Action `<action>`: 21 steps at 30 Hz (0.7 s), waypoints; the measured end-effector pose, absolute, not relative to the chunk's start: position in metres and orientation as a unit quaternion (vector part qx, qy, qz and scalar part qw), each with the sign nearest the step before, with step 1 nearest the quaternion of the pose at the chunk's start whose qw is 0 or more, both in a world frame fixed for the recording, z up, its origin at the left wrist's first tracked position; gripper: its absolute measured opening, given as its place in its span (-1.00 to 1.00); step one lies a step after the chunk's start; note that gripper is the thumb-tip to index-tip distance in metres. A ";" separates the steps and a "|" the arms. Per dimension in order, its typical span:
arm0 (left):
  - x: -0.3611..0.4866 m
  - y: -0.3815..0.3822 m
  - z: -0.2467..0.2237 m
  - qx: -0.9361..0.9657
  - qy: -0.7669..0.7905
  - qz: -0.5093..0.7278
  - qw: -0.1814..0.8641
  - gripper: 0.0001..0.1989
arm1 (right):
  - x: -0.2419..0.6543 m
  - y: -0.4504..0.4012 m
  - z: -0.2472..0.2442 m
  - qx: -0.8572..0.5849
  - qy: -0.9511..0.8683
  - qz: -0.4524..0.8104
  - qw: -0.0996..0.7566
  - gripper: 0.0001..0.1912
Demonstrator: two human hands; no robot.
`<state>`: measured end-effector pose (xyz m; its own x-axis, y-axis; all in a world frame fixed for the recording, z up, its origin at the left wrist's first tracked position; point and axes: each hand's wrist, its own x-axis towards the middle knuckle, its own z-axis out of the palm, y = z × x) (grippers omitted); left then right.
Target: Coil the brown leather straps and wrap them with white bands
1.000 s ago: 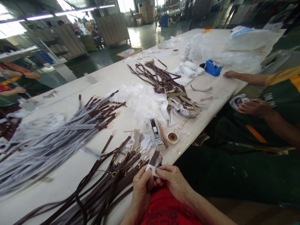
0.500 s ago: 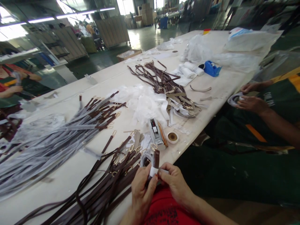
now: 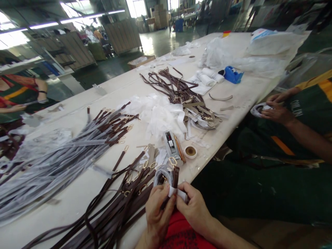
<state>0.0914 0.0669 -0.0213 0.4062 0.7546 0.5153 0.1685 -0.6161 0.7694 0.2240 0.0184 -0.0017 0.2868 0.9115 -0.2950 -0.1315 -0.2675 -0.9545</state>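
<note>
My left hand (image 3: 158, 204) grips a coiled brown strap (image 3: 175, 176) that is partly covered in greyish plastic film, with a gold buckle ring (image 3: 173, 161) standing up at its top. Around the coil runs a white paper band (image 3: 183, 195). My right hand (image 3: 193, 204) pinches that band from the right, fingers pressed together close to the left hand's. To the left, loose brown straps (image 3: 124, 204) with gold clips lie over the table edge. Just beyond the coil is a grey tape dispenser (image 3: 171, 143), beside a round tub (image 3: 190, 151).
Film-wrapped straps (image 3: 70, 162) spread over the table's left side. Crumpled white film (image 3: 160, 114) and another strap pile (image 3: 178, 86) lie farther back, near a blue tape dispenser (image 3: 233, 74). At right, a co-worker's hands (image 3: 278, 110) hold a coil; another person (image 3: 20, 93) sits at left.
The coil has turned slightly in my hands, showing more of its loop and buckle ring. More of the white band's free end shows at my right fingers. The person at left has shifted their arms.
</note>
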 end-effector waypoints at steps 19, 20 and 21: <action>0.087 0.071 -0.034 0.813 0.274 0.433 0.277 -0.62 | 0.239 0.019 -0.026 -0.491 -0.198 0.678 0.510 -0.62; 0.086 0.069 -0.037 0.786 0.308 0.441 0.306 -0.68 | 0.239 0.022 -0.030 -0.494 -0.211 0.682 0.497 -0.62; 0.084 0.067 -0.040 0.750 0.352 0.444 0.341 -0.75 | 0.239 0.026 -0.034 -0.502 -0.234 0.677 0.485 -0.62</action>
<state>0.0839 0.0670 -0.0398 0.3584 0.8303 0.4268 0.2247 -0.5204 0.8238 0.2391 0.0261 -0.0342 -0.0251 0.8913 -0.4527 -0.4224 -0.4199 -0.8033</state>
